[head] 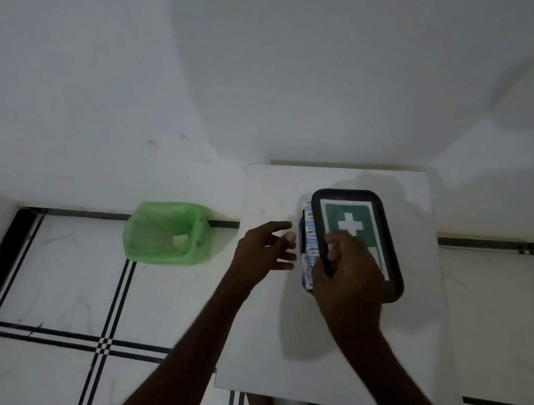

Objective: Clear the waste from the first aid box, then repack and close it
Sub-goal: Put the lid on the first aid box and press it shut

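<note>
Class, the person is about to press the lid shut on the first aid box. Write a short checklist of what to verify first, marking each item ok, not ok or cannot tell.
1. Right hand has a grip on the lid edge: ok.
2. Lid lined up over the box: not ok, packets show along its left side.
3. Left hand fingers clear of the gap: ok, open beside the box.
4. Waste all removed from inside: cannot tell.
5. Green bin within reach on the floor: ok.

The first aid box sat on the far right part of a small table, packets inside at its left edge. A lined bin stood on the floor, left of the table.
</note>
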Demonstrator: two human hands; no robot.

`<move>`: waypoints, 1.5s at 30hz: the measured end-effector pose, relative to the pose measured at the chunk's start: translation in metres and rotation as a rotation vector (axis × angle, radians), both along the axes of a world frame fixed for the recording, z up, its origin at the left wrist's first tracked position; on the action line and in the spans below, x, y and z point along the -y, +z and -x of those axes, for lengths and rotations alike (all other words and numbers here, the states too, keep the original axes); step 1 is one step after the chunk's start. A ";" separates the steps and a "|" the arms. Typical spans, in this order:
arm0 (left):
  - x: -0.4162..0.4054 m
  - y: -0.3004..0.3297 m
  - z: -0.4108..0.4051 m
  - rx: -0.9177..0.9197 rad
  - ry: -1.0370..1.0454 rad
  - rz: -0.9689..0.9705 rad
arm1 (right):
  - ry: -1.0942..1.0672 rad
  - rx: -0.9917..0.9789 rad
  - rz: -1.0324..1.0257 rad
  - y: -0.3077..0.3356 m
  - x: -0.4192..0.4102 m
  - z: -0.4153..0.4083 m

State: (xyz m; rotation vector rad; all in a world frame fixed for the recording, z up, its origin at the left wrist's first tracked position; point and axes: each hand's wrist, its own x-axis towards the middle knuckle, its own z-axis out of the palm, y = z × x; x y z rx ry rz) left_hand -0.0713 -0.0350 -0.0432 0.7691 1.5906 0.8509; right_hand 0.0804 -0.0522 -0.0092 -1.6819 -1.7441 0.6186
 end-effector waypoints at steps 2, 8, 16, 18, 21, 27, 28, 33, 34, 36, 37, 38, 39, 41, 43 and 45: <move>0.001 -0.001 0.008 0.016 0.014 0.000 | 0.049 0.054 0.011 -0.016 0.005 0.011; 0.000 0.001 0.002 -0.079 -0.026 -0.074 | -0.057 0.150 -0.127 -0.004 -0.013 -0.021; -0.001 0.006 -0.020 -0.453 -0.035 -0.165 | -0.113 0.322 0.258 -0.018 -0.042 -0.057; -0.004 0.007 -0.020 -0.474 -0.044 -0.179 | -0.095 0.330 0.242 -0.019 -0.041 -0.053; -0.007 0.005 -0.016 -0.423 -0.051 -0.169 | -0.083 0.350 0.253 -0.019 -0.038 -0.051; -0.017 0.004 -0.023 -0.423 0.000 -0.159 | -0.207 0.151 0.315 -0.022 -0.047 -0.063; -0.019 0.005 -0.023 -0.439 0.001 -0.157 | -0.193 0.151 0.356 -0.026 -0.051 -0.065; -0.022 0.003 -0.018 -0.325 0.025 -0.103 | -0.173 -0.113 0.542 -0.034 -0.062 -0.073; -0.020 0.004 -0.017 -0.283 0.016 -0.078 | -0.184 -0.208 0.564 -0.033 -0.059 -0.077; -0.008 0.003 -0.018 -0.167 -0.015 0.020 | -0.204 -0.418 0.676 -0.028 -0.047 -0.084; 0.000 0.002 -0.018 -0.102 -0.030 0.086 | -0.206 -0.500 0.756 -0.028 -0.039 -0.088; 0.010 0.001 -0.020 -0.037 -0.031 0.150 | -0.201 -0.556 0.828 -0.028 -0.031 -0.092; 0.020 0.000 -0.021 0.024 -0.010 0.197 | -0.195 -0.604 0.877 -0.029 -0.024 -0.094; 0.034 -0.002 -0.024 0.134 0.098 0.236 | -0.203 -0.696 0.899 -0.032 -0.016 -0.095; 0.037 -0.004 -0.028 0.169 0.189 0.234 | -0.215 -0.735 0.886 -0.033 -0.015 -0.094; 0.036 -0.006 -0.030 0.149 0.221 0.230 | -0.221 -0.742 0.879 -0.033 -0.018 -0.093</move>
